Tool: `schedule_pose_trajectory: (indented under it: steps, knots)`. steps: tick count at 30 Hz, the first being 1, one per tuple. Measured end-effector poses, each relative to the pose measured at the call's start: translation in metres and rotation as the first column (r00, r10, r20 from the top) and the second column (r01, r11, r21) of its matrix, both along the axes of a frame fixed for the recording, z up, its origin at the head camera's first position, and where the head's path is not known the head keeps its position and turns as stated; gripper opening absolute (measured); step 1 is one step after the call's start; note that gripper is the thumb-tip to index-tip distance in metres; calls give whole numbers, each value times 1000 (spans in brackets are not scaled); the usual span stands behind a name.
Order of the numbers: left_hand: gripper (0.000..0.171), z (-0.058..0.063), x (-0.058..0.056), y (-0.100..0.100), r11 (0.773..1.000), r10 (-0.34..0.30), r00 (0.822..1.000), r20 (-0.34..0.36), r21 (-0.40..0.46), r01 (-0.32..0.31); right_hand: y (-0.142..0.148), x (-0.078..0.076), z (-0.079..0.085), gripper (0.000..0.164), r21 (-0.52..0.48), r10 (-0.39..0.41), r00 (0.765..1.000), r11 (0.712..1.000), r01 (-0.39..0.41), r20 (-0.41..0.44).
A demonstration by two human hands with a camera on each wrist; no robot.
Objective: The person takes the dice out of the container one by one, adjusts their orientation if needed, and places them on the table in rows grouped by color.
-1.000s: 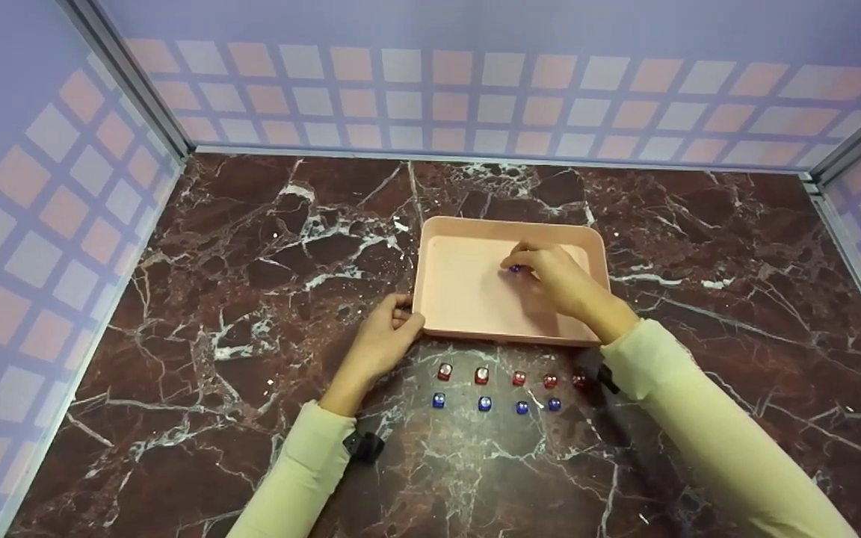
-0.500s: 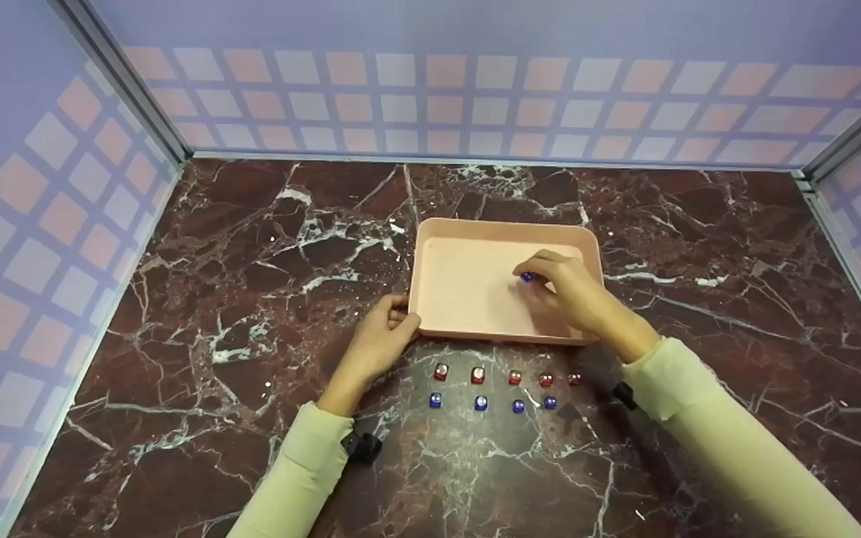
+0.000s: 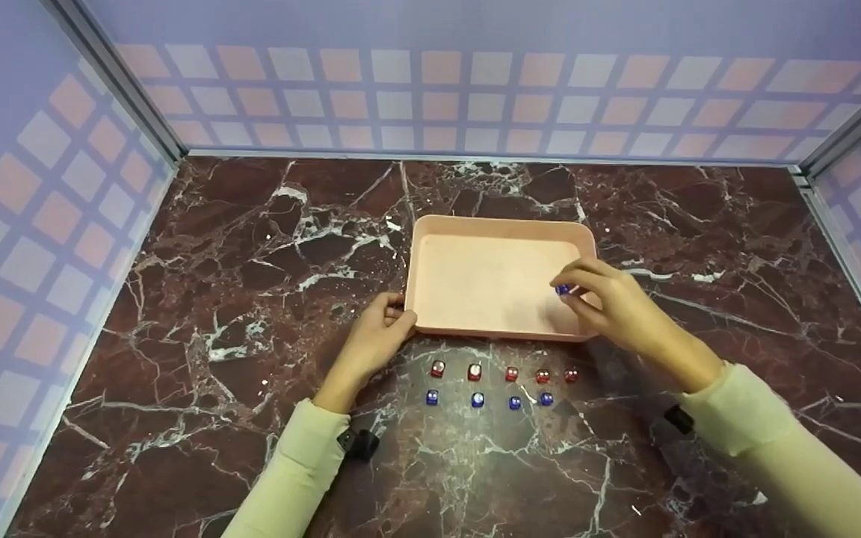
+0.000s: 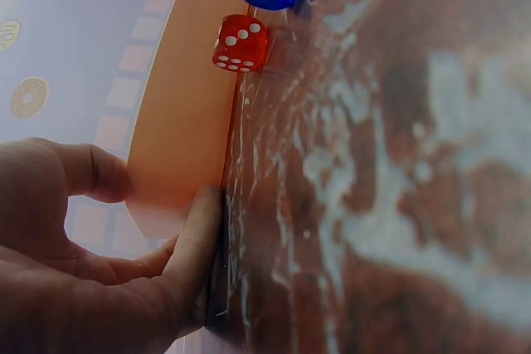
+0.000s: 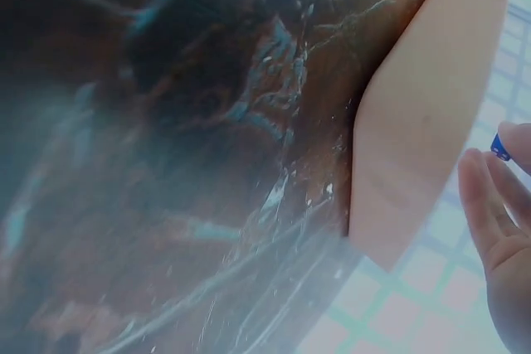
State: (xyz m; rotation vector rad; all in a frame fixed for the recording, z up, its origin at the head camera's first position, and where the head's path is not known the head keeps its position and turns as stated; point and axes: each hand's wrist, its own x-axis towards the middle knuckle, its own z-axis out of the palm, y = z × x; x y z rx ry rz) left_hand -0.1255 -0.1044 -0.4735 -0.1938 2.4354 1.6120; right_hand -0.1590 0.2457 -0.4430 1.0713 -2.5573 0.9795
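A shallow peach tray lies on the dark marbled tabletop. At its near left corner my left hand grips it, thumb at the rim and fingers low along the side, as the left wrist view shows. My right hand pinches a blue die between thumb and fingertips, above the right end of the tray. In the right wrist view the same blue die shows at the fingertips, higher than the tray's rim.
In front of the tray lies a row of several red dice. Nearer to me is a row of several blue dice. A purple back wall with pale squares and similar side walls enclose the tabletop.
My right hand has moved right and toward me with the blue die, from over the tray's middle to its right end. The left hand stays at the tray's corner.
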Motion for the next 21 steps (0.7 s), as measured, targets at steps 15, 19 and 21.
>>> schedule_pose_trajectory:
  steps: [15,19,21]
  knots:
    - [49,1,1,-1,1000,-15,1000,3,6,15,7,56,9,34,126,100,995,987,-102,21]
    - [50,2,1,-1,1000,-12,1000,12,6,12,9,68,7,35,202,106,992,972,-117,66]
    - [49,2,0,0,1000,-9,1000,11,12,9,10,73,5,37,228,108,992,966,-120,67]
